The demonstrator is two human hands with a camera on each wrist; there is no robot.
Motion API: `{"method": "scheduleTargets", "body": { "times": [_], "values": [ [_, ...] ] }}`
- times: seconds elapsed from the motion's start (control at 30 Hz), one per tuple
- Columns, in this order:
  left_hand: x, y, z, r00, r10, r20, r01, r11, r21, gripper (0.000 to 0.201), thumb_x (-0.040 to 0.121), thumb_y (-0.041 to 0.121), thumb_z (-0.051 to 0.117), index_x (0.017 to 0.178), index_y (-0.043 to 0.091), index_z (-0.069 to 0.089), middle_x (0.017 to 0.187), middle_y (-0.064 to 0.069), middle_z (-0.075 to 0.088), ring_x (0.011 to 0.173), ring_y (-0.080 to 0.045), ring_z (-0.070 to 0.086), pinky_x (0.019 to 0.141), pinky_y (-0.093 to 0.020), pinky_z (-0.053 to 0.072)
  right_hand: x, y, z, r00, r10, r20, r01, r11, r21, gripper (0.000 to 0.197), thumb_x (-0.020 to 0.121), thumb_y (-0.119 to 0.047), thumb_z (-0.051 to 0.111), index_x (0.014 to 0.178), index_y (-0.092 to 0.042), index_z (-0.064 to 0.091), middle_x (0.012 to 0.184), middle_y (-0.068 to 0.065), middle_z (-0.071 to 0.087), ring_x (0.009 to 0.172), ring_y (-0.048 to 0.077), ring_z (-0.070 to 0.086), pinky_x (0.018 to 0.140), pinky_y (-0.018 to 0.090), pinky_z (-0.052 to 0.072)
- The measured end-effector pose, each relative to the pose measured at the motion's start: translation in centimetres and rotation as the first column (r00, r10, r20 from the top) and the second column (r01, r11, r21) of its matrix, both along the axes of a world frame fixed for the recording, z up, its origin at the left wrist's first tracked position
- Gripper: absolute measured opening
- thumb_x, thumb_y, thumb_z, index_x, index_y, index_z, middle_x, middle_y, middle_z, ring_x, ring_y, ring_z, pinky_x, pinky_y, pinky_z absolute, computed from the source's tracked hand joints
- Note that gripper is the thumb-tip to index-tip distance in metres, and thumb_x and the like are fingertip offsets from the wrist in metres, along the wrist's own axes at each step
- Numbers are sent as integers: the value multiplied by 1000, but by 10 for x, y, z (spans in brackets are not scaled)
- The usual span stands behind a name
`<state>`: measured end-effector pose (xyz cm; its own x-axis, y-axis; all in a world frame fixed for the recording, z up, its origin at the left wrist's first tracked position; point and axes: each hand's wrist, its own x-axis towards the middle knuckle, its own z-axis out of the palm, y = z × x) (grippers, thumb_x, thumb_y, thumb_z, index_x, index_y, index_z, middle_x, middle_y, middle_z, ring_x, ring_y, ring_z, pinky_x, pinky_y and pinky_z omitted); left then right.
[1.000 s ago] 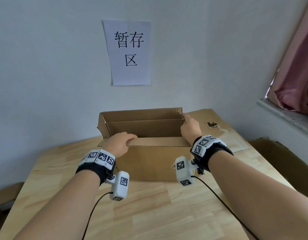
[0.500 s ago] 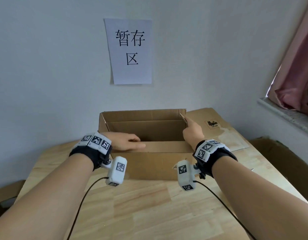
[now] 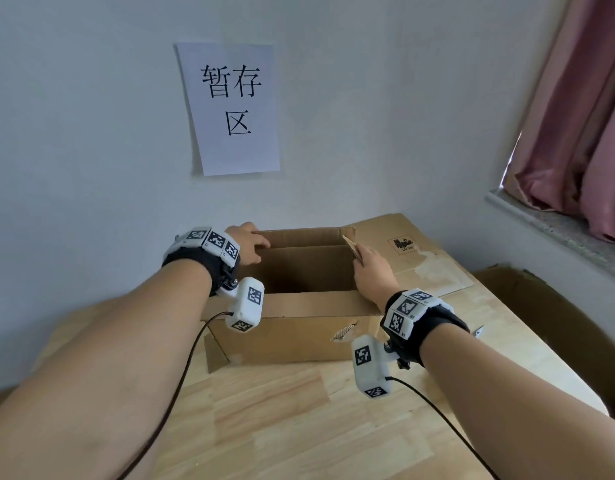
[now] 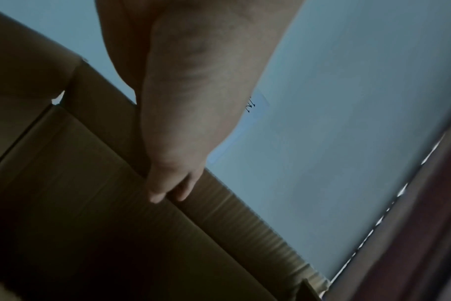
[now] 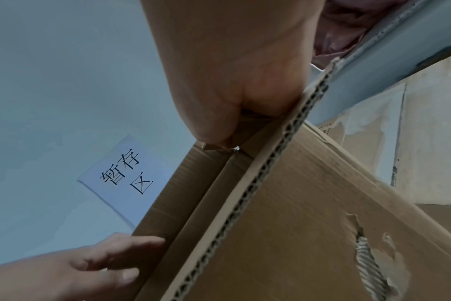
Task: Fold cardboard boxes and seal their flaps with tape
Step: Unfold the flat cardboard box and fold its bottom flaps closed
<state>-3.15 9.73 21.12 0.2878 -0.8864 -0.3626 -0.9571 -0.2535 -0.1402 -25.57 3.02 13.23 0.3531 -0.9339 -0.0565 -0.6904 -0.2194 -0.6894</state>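
Observation:
An open cardboard box [image 3: 292,336] stands on the wooden table [image 3: 299,427] against the wall. My left hand [image 3: 252,242] is at the far left corner, its fingers [image 4: 168,193] hooked over the top edge of the far flap [image 3: 306,237] onto its inner face. My right hand [image 3: 366,268] pinches the upright right side flap [image 3: 350,244] near its far end; the right wrist view has its corrugated edge [image 5: 283,142] running past the fingers. The near flap [image 3: 313,303] lies folded outward. No tape is in view.
A flattened carton [image 3: 413,247] with a printed mark lies behind the box on the right. Another open box [image 3: 558,327] stands off the table's right edge. A paper sign [image 3: 233,109] hangs on the wall; a windowsill [image 3: 558,230] and pink curtain [image 3: 583,116] are at right.
My left hand let go of the near flap and moved up to the far left corner. My right hand stayed on the right flap.

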Motion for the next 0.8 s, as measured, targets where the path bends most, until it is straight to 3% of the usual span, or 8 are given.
{"method": "scheduleTargets", "body": {
  "times": [0.1, 0.17, 0.27, 0.33, 0.43, 0.53, 0.63, 0.8],
  "values": [
    [-2, 0, -4, 999, 28, 44, -29, 999, 29, 47, 98, 24, 40, 142, 39, 35, 150, 5, 21, 131, -25, 28, 104, -31, 29, 2, -3, 9, 999, 12, -31, -10, 999, 38, 34, 98, -19, 37, 130, -16, 47, 129, 10, 52, 116, 31, 48, 99, 49, 41],
    [-1, 0, -2, 999, 41, 33, -42, 999, 30, 48, 98, 18, 38, 141, 38, 37, 148, 4, 23, 130, -26, 29, 105, -30, 28, 1, -7, 18, 986, 19, -168, -12, 999, 41, 36, 95, -25, 42, 130, -25, 48, 129, 9, 48, 119, 33, 43, 101, 47, 38],
    [4, -3, 6, 999, 46, -3, -46, 999, 23, 47, 97, 13, 38, 136, 38, 46, 141, 1, 31, 127, -26, 34, 104, -31, 30, -4, -11, 31, 966, -19, -258, 21, 1000, 4, 46, 84, -16, 47, 126, -31, 55, 129, 9, 39, 117, 31, 42, 100, 41, 38],
    [6, -6, 10, 999, 40, -22, -41, 999, -6, 42, 98, 14, 38, 130, 37, 55, 137, -1, 37, 121, -26, 43, 99, -30, 37, -6, -14, 35, 981, 23, -190, -17, 999, 31, 46, 80, -10, 45, 120, -28, 61, 114, 10, 50, 94, 29, 57, 85, 35, 50],
    [5, -11, 11, 994, 81, -70, -90, 987, -137, 37, 95, 13, 42, 109, 35, 68, 128, -2, 44, 114, -27, 47, 93, -34, 42, -9, -16, 34, 975, 67, -211, -60, 997, 40, 43, 85, -13, 47, 123, -28, 59, 91, 5, 60, 79, 23, 60, 63, 26, 47],
    [3, -13, 9, 977, 203, -71, -215, 918, -332, 37, 89, 9, 44, 111, 31, 63, 132, -2, 38, 126, -26, 32, 101, -41, 34, -16, -16, 34, 964, 86, -250, -75, 996, 55, 44, 91, -14, 45, 132, -29, 52, 91, 5, 60, 81, 24, 59, 64, 27, 46],
    [1, -15, 8, 976, 197, -89, -214, 943, -255, 49, 91, 9, 41, 137, 26, 45, 144, -5, 32, 133, -29, 26, 107, -40, 29, -22, -15, 33, 957, 100, -272, -79, 993, 85, 49, 91, -12, 44, 137, -30, 46, 96, 7, 62, 82, 24, 57, 65, 27, 45],
    [-2, -13, 1, 986, 166, 12, -159, 959, -234, 34, 100, 18, 38, 130, 18, 54, 133, -6, 54, 120, -28, 49, 97, -36, 39, -17, -11, 31, 954, 93, -286, -77, 995, 66, 48, 91, -37, 55, 134, -18, 47, 120, 9, 60, 103, 24, 59, 84, 32, 49]
  ]
}}
